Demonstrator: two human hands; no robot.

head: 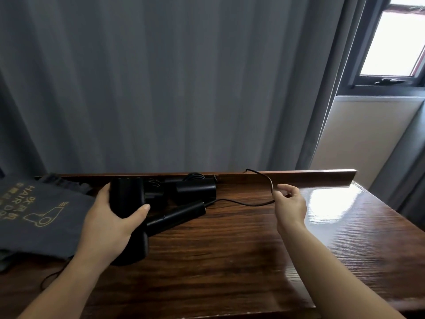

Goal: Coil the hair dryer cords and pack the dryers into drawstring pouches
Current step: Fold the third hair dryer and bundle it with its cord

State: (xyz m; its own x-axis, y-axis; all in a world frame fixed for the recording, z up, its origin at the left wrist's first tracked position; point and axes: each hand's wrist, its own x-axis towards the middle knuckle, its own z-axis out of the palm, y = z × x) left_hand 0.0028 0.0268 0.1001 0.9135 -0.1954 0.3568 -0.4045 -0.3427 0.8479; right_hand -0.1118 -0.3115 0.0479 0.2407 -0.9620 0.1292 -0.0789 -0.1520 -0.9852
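Dim overall, lit by daylight from the window at upper right, itself blown out to white. Strong glare on the glossy table near that side. Black dryers nearly without detail. Soft focus throughout; wide-angle bending at edges.

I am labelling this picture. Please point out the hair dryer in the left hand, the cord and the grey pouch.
hair dryer (pixel 125 196): head view, barrel.
cord (pixel 250 204): head view, slack middle.
grey pouch (pixel 46 212): head view, printed face.

Open tabletop at near centre and right; dryers and pouches crowd the far left, a raised cord loops across mid-right, rear ledge bounds the back.
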